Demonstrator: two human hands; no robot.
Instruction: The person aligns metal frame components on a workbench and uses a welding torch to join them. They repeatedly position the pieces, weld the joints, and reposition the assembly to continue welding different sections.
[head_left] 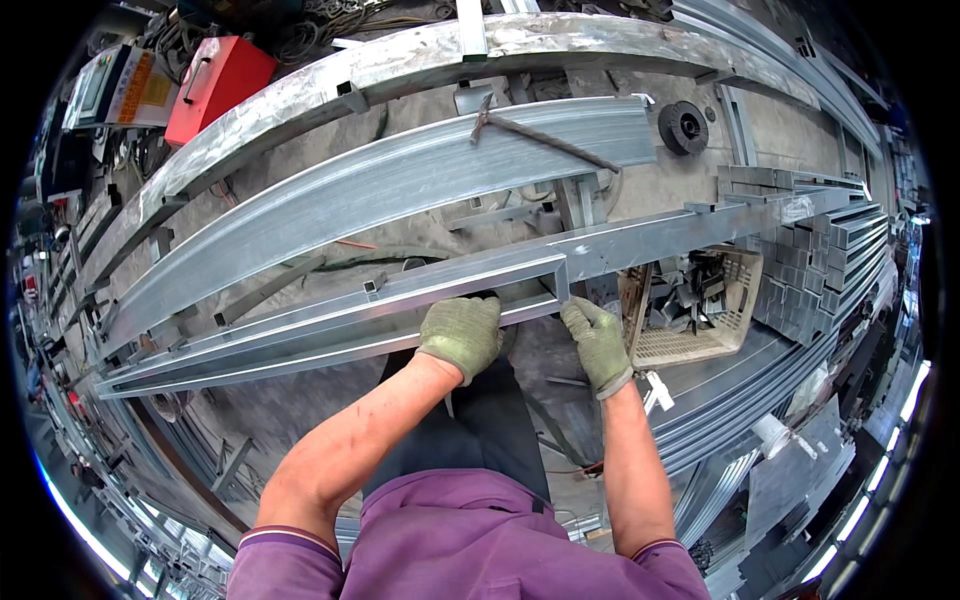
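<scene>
A long, narrow rectangular metal frame point(561, 278) lies in front of me, its near right corner close to my body. My left hand point(460, 337), in a green work glove, is closed on the near rail, a short way left of that corner; its fingertips are partly hidden. At the corner itself, my right hand point(597, 345), gloved alike, has its fingers curled against the frame's end. Behind the frame runs a long square steel beam point(650, 243) on which the far rail appears to rest.
A wide steel channel point(390, 170) lies farther off with a hammer point(550, 142) on it. Right of my hand, a beige plastic crate point(690, 345) holds metal offcuts. Stacked square tubes point(800, 270) stand beyond it. A black spool point(684, 128) and a red box point(218, 88) are farther back.
</scene>
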